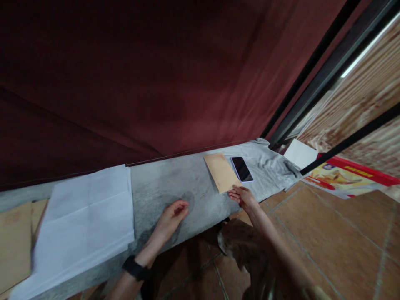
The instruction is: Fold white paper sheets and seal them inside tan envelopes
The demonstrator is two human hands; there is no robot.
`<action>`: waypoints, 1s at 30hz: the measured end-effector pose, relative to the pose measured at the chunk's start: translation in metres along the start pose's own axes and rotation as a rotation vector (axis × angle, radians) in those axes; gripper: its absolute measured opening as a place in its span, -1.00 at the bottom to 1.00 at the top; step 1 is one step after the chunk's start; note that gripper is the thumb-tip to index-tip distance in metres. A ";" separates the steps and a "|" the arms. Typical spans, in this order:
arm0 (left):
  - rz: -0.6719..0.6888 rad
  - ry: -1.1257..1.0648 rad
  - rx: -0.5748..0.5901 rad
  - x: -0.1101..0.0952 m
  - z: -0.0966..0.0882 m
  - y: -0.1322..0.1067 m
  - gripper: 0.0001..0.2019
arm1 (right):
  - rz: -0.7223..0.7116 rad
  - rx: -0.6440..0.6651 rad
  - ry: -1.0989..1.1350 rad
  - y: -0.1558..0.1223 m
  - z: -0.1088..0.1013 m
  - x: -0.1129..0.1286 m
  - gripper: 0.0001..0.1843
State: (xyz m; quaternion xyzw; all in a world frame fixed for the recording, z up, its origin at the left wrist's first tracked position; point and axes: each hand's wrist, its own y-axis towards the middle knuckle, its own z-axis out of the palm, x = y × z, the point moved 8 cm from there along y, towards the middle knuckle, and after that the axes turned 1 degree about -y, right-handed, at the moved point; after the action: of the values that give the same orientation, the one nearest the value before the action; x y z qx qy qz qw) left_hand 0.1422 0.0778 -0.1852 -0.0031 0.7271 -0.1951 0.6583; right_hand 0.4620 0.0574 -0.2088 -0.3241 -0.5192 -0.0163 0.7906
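A tan paper envelope (221, 173) lies at an angle on the grey cloth, its near corner in the fingers of my right hand (242, 196). Right of the envelope, close to its edge, is a phone (242, 169) with a dark screen and a pale purple case. Over the middle of the cloth is my left hand (173, 212), fingers loosely curled and thumb apart, with nothing visible in it. White paper sheets (87, 212) are spread to its left. More brown envelopes (15, 241) sit at the far left, beside the sheets.
Grey cloth (162, 179) covers a long narrow surface, with wrinkles at its right end. Behind it hangs a dark red curtain (156, 83). Black metal bars (309, 71) stand at the right. A red and yellow printed box (346, 177) rests on the tiled floor (343, 225).
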 end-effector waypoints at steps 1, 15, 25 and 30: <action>0.000 0.006 0.003 0.000 0.000 0.000 -0.60 | -0.002 -0.003 0.003 0.000 -0.001 0.000 -0.82; 0.077 0.085 0.039 0.001 0.001 0.000 -0.68 | 0.004 -0.006 0.007 0.000 0.000 0.001 -0.76; 0.114 0.132 0.045 0.000 0.002 0.001 -0.71 | 0.020 0.012 -0.029 -0.003 0.001 0.002 -0.76; 0.105 0.139 0.051 0.000 0.001 -0.001 -0.70 | 0.039 0.050 -0.078 -0.005 -0.001 0.001 -0.79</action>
State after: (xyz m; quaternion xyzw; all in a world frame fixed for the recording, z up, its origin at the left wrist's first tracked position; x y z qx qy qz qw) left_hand 0.1433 0.0768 -0.1851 0.0654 0.7650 -0.1785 0.6153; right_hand 0.4612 0.0534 -0.2055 -0.3147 -0.5432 0.0248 0.7780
